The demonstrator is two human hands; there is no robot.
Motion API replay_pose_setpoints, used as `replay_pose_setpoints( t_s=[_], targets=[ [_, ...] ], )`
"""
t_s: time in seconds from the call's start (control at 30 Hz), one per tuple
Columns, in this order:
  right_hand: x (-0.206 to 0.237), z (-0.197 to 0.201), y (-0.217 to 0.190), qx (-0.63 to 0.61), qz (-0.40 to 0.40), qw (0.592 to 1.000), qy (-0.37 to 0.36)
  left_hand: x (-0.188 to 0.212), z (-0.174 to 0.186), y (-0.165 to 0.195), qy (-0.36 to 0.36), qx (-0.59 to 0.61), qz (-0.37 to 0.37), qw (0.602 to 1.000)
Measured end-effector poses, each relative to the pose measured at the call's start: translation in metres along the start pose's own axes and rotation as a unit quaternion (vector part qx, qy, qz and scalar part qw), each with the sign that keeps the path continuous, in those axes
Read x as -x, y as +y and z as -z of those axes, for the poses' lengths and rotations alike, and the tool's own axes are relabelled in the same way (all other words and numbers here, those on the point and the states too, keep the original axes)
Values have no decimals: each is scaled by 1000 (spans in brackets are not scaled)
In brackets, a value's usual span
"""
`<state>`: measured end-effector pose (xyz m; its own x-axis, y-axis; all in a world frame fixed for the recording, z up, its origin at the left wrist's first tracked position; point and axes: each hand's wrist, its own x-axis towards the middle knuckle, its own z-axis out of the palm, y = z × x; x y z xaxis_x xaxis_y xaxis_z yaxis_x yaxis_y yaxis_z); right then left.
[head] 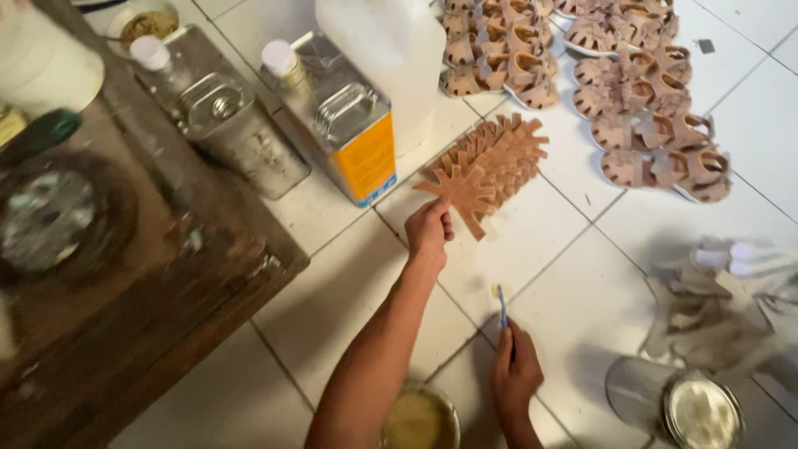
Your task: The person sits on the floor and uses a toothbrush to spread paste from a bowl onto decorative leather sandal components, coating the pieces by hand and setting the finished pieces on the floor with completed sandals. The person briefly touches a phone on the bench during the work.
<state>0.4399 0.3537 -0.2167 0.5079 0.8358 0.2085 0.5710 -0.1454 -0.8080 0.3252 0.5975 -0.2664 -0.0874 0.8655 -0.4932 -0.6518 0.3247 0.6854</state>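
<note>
Left hand (429, 231) reaches over white tiled floor (573, 274), fingers touching the near edge of a fanned stack of tan cut-out leather pieces (486, 166). Right hand (514, 374) grips a small blue-handled brush (502, 306), bristles up. Open glue tin (421, 418) sits between the forearms; metal cans (349, 125) stand beside the wooden table (125, 283).

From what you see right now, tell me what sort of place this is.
Probably a small shoemaking workshop: rows of tan sandals on the tiled floor, a stack of cut leather pieces under the left hand, and metal cans.
</note>
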Motion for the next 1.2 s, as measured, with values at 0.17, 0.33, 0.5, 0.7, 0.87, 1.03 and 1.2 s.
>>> replay_pose_setpoints(
  t_s=[0.17, 0.33, 0.5, 0.7, 0.87, 1.03, 1.2],
  targets=[
    [-4, -3, -4, 62, -87, 994, -14, -38, -8, -11, 51, 28, 29, 998],
    [-3, -7, 5, 74, -45, 996, 14, -36, -6, -7, 51, 24, 34, 998],
    [-4, -7, 9, 50, -33, 998, 6, -28, -13, 2, 63, -14, 37, 997],
    [-5, -6, 7, 45, -17, 999, 8, -27, -12, 2, 62, -17, 32, 997],
    [-5, -5, 7, 39, -44, 998, 3, -36, -8, -6, 66, -28, 31, 997],
    [-6, -5, 6, 36, -106, 994, -10, -37, -6, -6, 62, -45, 29, 997],
    [-8, -3, -1, 24, -75, 997, -6, -33, -9, -3, 73, -41, 25, 996]
  ],
)
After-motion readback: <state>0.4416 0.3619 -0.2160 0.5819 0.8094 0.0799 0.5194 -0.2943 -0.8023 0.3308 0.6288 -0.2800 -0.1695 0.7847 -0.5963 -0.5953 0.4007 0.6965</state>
